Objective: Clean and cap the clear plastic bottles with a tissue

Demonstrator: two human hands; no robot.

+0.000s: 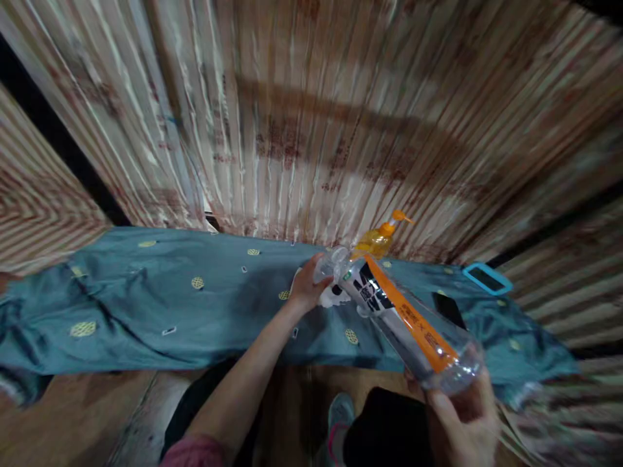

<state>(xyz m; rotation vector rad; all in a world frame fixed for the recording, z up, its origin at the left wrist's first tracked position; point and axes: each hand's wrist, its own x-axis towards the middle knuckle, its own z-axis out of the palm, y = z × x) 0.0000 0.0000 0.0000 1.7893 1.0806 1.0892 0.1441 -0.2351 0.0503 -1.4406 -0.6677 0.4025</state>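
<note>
My right hand (464, 415) grips the base of a clear plastic bottle (403, 318) with an orange, white and black label, held tilted with its neck pointing away from me. My left hand (309, 285) is closed around the bottle's neck and cap end, above a white cloth or paper (335, 297) on the teal cloth (146, 305). Just behind the bottle's neck stands an orange pump bottle (377, 241). The frame is motion-blurred.
The teal patterned cloth covers a low surface against a corrugated rusty metal wall (311, 117). A blue-framed phone or device (487, 277) and a dark flat object (448, 309) lie at the right. My shoe (338, 421) shows on the wooden floor below.
</note>
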